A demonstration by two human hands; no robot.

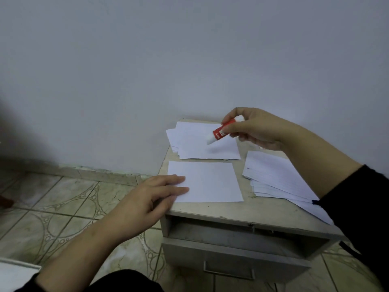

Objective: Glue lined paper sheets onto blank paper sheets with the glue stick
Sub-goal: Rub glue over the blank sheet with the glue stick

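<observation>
Before you stands a small grey metal bench (210, 209) with an open slot and a drawer below, set against a pale wall on a patterned tile floor. At its far side lies a loose pile of blank white paper sheets (195, 142); at the right, a fanned stack of lined paper sheets (273, 173) partly under your right sleeve. Nearest you lies a single blank white sheet (212, 182), flat and square to the bench edge. Your left hand (147, 199) rests on that sheet's left edge, fingers straight and loosely spread, pinning it. Your right hand (252, 129) hovers above the far pile, fingers clamped round the red-and-white glue stick (223, 131), its white end pointing down and left. Whether that end is capped, you cannot tell.

The paper is light, thin and limp, so it will likely slide or buckle under the stick; keep your flat palm on it and lift lined sheets by a corner. The stick is rigid and light: hold it mid-barrel.
</observation>
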